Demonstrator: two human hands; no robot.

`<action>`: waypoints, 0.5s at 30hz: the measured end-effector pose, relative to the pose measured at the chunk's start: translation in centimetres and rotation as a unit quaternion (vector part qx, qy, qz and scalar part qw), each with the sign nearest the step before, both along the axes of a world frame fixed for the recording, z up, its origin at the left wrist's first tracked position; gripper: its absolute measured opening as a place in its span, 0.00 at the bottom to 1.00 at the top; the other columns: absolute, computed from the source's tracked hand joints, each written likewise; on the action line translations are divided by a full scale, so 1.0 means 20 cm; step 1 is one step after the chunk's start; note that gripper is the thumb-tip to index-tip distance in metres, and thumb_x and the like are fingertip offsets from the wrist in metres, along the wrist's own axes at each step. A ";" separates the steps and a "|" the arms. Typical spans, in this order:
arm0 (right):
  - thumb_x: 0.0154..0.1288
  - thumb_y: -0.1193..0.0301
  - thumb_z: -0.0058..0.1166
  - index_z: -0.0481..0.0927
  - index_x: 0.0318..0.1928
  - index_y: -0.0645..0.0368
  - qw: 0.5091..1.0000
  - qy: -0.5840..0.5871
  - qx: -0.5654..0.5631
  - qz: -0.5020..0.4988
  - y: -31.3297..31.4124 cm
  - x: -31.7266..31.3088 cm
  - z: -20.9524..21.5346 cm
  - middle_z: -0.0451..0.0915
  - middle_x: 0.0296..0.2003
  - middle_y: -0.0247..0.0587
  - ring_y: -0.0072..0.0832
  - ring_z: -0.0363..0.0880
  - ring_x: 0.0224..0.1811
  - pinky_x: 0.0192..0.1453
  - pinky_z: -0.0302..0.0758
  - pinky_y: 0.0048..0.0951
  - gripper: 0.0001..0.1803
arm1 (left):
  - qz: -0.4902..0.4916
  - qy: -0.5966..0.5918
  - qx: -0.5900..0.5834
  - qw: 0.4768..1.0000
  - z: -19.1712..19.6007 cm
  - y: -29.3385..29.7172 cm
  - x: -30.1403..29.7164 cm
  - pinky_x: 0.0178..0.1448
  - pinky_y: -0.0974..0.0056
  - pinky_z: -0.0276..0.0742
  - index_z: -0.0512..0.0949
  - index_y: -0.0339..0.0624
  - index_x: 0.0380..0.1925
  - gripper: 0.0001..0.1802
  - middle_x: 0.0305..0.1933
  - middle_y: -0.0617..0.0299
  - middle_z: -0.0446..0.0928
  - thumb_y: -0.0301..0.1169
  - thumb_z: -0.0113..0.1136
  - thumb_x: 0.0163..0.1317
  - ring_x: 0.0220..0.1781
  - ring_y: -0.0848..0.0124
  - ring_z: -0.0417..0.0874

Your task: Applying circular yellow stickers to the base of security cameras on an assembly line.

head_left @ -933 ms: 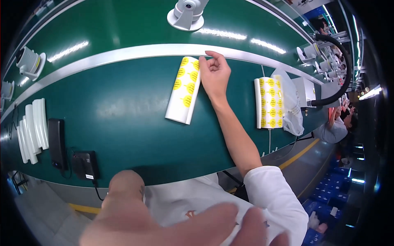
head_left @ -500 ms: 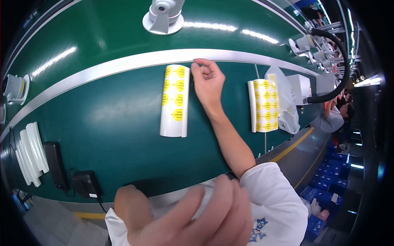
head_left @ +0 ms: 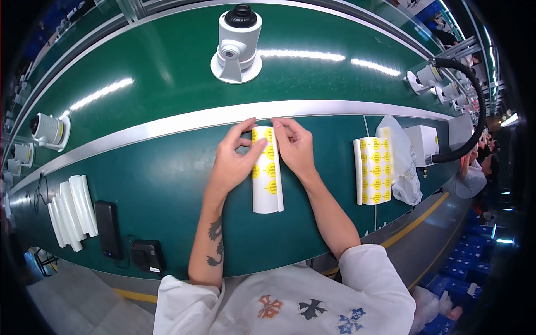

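Note:
A curled white sheet of round yellow stickers (head_left: 264,195) lies upright in front of me on the green bench, with a rolled edge along its right side. My left hand (head_left: 237,159) is at its left edge, thumb pressed onto the stickers and index finger reaching toward the top corner. At the top right corner, my right hand (head_left: 296,148) has thumb and index finger closed on the rolled edge, the other fingers curled in. The fingertips partly hide the upper stickers. Further right lies a second sheet of yellow stickers (head_left: 376,170), untouched.
A clear plastic bag (head_left: 406,181) and a white box (head_left: 422,144) stand to the right, below a black hose (head_left: 479,111). White rolls (head_left: 72,206), a black oblong device (head_left: 107,229) and a black adapter (head_left: 147,255) lie left. Beyond the metal rail (head_left: 184,121) stands a white camera (head_left: 237,47).
My left hand has come up from close to the camera onto the sticker sheet's left side. My right hand has closed in on its top right corner. The view has shifted.

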State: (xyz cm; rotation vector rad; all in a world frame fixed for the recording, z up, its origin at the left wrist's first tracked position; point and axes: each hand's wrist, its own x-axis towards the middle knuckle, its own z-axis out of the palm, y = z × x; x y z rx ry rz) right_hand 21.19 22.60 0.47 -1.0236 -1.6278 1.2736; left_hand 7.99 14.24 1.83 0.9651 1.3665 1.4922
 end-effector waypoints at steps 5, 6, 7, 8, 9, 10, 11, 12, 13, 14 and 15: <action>0.64 0.74 0.55 0.80 0.42 0.66 0.996 0.068 0.009 0.055 0.01 -0.04 0.03 0.78 0.25 0.29 0.09 0.69 0.24 0.24 0.64 0.15 0.09 | -0.008 -0.054 0.063 0.997 -0.01 0.04 -0.01 0.44 0.70 0.80 0.68 0.29 0.57 0.25 0.53 0.52 0.74 0.21 0.60 0.59 0.45 0.73 0.80; 0.62 0.75 0.57 0.79 0.45 0.66 0.994 0.064 0.000 0.088 0.00 -0.02 0.04 0.78 0.26 0.30 0.10 0.70 0.23 0.24 0.64 0.14 0.12 | 0.031 -0.109 0.083 0.990 -0.02 0.03 -0.02 0.47 0.69 0.79 0.69 0.29 0.56 0.24 0.52 0.51 0.74 0.20 0.61 0.58 0.47 0.71 0.79; 0.60 0.76 0.58 0.77 0.49 0.65 0.991 0.061 -0.011 0.121 0.00 0.00 0.04 0.78 0.26 0.30 0.10 0.70 0.23 0.25 0.65 0.14 0.16 | 0.068 -0.163 0.101 0.979 -0.02 0.03 -0.04 0.49 0.69 0.78 0.70 0.29 0.54 0.23 0.52 0.50 0.74 0.20 0.62 0.58 0.48 0.70 0.79; 0.57 0.78 0.56 0.69 0.59 0.64 0.982 0.007 -0.006 0.189 0.01 0.03 0.05 0.79 0.30 0.34 0.11 0.72 0.27 0.30 0.67 0.14 0.27 | 0.095 -0.178 0.101 0.974 -0.02 0.02 -0.06 0.50 0.69 0.78 0.69 0.27 0.53 0.23 0.50 0.51 0.75 0.20 0.62 0.58 0.48 0.70 0.79; 0.57 0.78 0.56 0.69 0.59 0.64 0.981 0.015 -0.001 0.194 0.02 0.05 0.05 0.79 0.30 0.34 0.11 0.72 0.27 0.30 0.67 0.14 0.27 | 0.098 -0.169 0.105 0.975 -0.01 0.03 -0.08 0.50 0.69 0.78 0.69 0.27 0.53 0.23 0.50 0.51 0.75 0.20 0.62 0.58 0.48 0.70 0.79; 0.57 0.77 0.55 0.66 0.61 0.64 0.974 0.062 -0.041 0.215 0.02 0.06 0.05 0.79 0.33 0.36 0.13 0.73 0.29 0.33 0.68 0.14 0.30 | 0.160 -0.176 0.117 0.964 -0.01 0.03 -0.09 0.49 0.69 0.78 0.68 0.27 0.54 0.23 0.47 0.52 0.75 0.19 0.61 0.58 0.47 0.71 0.79; 0.57 0.76 0.54 0.63 0.64 0.64 0.963 0.108 -0.080 0.235 0.03 0.08 0.06 0.79 0.36 0.39 0.15 0.74 0.32 0.36 0.68 0.15 0.32 | 0.221 -0.183 0.131 0.949 0.00 0.04 -0.10 0.49 0.69 0.78 0.68 0.27 0.55 0.24 0.45 0.53 0.76 0.19 0.61 0.58 0.46 0.71 0.79; 0.58 0.71 0.53 0.58 0.66 0.63 0.947 0.139 -0.113 0.267 0.05 0.10 0.07 0.78 0.42 0.42 0.20 0.77 0.37 0.41 0.70 0.17 0.35 | 0.248 -0.187 0.135 0.941 0.00 0.04 -0.11 0.48 0.70 0.78 0.65 0.29 0.58 0.27 0.42 0.56 0.77 0.19 0.61 0.58 0.44 0.73 0.80; 0.58 0.66 0.55 0.60 0.66 0.63 0.938 0.185 -0.105 0.275 0.06 0.11 0.08 0.78 0.46 0.45 0.26 0.79 0.40 0.43 0.73 0.21 0.36 | 0.247 -0.179 0.139 0.942 0.01 0.04 -0.13 0.48 0.70 0.78 0.65 0.29 0.58 0.27 0.42 0.56 0.77 0.19 0.61 0.58 0.44 0.73 0.80; 0.57 0.65 0.57 0.60 0.66 0.63 0.931 0.173 -0.130 0.294 0.08 0.13 0.10 0.78 0.47 0.45 0.28 0.79 0.42 0.45 0.73 0.23 0.37 | 0.264 -0.178 0.128 0.939 0.01 0.03 -0.13 0.47 0.71 0.78 0.65 0.31 0.59 0.28 0.41 0.56 0.78 0.19 0.61 0.58 0.42 0.73 0.80; 0.57 0.64 0.58 0.60 0.66 0.63 0.925 0.158 -0.153 0.309 0.09 0.14 0.12 0.77 0.48 0.46 0.29 0.79 0.43 0.46 0.74 0.25 0.38 | 0.277 -0.179 0.117 0.937 0.02 0.03 -0.14 0.47 0.72 0.78 0.64 0.32 0.59 0.29 0.41 0.57 0.78 0.19 0.61 0.58 0.41 0.73 0.80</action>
